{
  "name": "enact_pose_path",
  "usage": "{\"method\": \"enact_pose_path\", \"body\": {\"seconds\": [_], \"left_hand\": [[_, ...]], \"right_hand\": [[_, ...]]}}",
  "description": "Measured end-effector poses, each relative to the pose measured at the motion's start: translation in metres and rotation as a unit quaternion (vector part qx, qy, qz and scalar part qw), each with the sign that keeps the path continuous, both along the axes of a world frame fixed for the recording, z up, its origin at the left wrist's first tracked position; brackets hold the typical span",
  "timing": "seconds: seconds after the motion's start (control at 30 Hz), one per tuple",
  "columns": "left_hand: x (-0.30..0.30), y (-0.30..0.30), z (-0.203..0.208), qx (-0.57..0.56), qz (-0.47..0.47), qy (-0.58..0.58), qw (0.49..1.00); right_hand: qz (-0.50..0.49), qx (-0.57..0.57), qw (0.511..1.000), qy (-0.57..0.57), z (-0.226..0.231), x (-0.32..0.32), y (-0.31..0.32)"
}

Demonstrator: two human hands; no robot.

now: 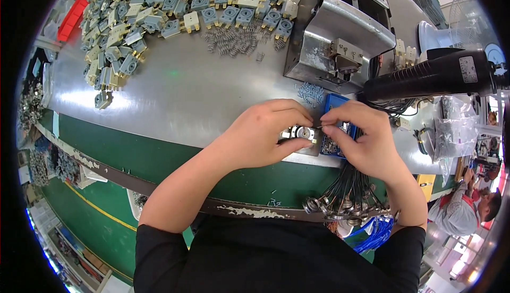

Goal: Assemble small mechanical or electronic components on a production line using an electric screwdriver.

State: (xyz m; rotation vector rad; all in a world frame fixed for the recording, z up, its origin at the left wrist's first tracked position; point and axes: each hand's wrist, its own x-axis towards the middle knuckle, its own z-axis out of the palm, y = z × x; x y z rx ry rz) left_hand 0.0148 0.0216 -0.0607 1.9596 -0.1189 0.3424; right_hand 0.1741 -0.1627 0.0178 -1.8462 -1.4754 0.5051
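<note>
while the left hand [265, 134] closes its fingers around a small round metal part [303, 132] near the front edge of the desk [186, 91], the right hand [361, 139] pinches thumb and forefinger together on something too small to make out, right at that part. both hands touch at the fingertips. just behind the right hand sits a small blue tray [334, 104] with tiny pieces in it, partly hidden. a steel press-like fixture [340, 27] stands toward the back right of the desk, and a black power screwdriver [435, 75] hangs beside it. a heap of grey and cream plastic switch housings [159, 11] fills the back left corner, with a scatter of small springs [239, 41] next to it. a bundle of wires with ring ends [345, 203] hangs below the front edge under the right wrist.
</note>
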Motion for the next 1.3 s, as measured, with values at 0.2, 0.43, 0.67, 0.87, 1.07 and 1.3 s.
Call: {"method": "enact_pose_path", "body": {"seconds": [0.2, 0.43, 0.67, 0.87, 1.07, 1.3], "left_hand": [[-0.001, -0.001, 0.000, 0.000, 0.003, 0.004, 1.000], [0.001, -0.001, 0.003, 0.004, -0.001, 0.008, 1.000], [0.001, -0.001, 0.003, -0.005, -0.003, 0.001, 1.000], [0.001, -0.001, 0.002, -0.004, -0.003, -0.002, 1.000], [0.001, -0.001, 0.002, -0.004, 0.000, -0.002, 1.000], [0.000, -0.002, 0.005, 0.002, 0.012, 0.017, 1.000]], "right_hand": [[-0.056, -0.080, 0.992, 0.081, 0.007, -0.006, 0.009], [-0.011, -0.080, 0.997, 0.017, 0.003, -0.009, 0.013], [-0.068, -0.096, 0.990, 0.075, 0.000, -0.008, 0.013], [-0.083, -0.066, 0.992, 0.075, 0.004, -0.008, 0.015], [-0.027, -0.072, 0.997, -0.019, -0.008, -0.012, 0.009], [0.048, 0.039, 0.991, -0.117, -0.018, -0.013, 0.005]]}}
